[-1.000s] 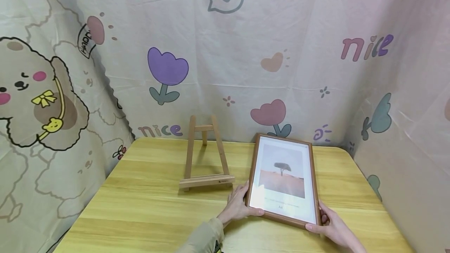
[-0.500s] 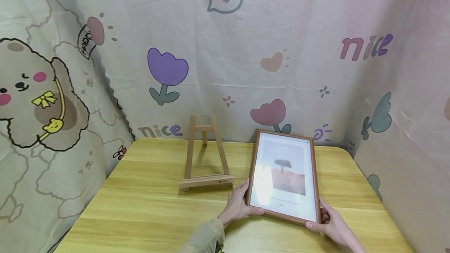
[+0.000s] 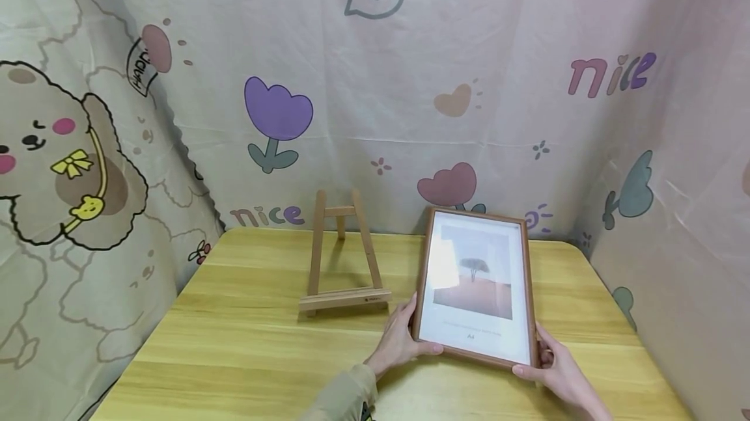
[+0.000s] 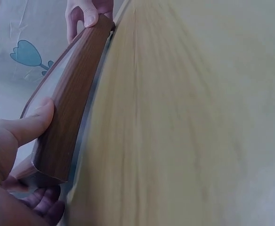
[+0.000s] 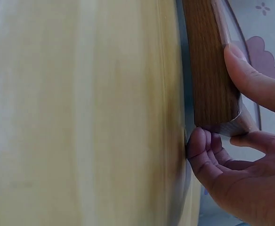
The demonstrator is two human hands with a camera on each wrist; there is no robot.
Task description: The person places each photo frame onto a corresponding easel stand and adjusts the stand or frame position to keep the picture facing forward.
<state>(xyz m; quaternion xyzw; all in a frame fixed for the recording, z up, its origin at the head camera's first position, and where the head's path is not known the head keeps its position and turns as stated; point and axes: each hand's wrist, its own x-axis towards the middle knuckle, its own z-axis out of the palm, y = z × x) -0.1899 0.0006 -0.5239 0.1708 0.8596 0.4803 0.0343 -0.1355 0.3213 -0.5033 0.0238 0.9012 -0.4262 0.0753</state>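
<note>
A brown wooden picture frame (image 3: 474, 291) with a lone tree printed on a white sheet stands out on the right side of the head view. By its lower left corner my left hand (image 3: 400, 341) grips it, thumb over the front edge (image 4: 74, 94). The lower right corner is held by my right hand (image 3: 556, 372), its thumb likewise on the front and fingers (image 5: 201, 146) curled at the corner. A wooden tabletop easel (image 3: 344, 299) stands apart from the frame, left of my left hand. The frame's back is hidden.
Both things are over a yellow wood-grain table (image 3: 246, 343). A printed cloth (image 3: 375, 69) hangs behind the table and along its left and right sides. Light glares on the frame's glazing.
The frame's top edge has risen in the head view, and the glare has shifted across the glazing. Both hands keep their hold with only slight movement. The easel stays put.
</note>
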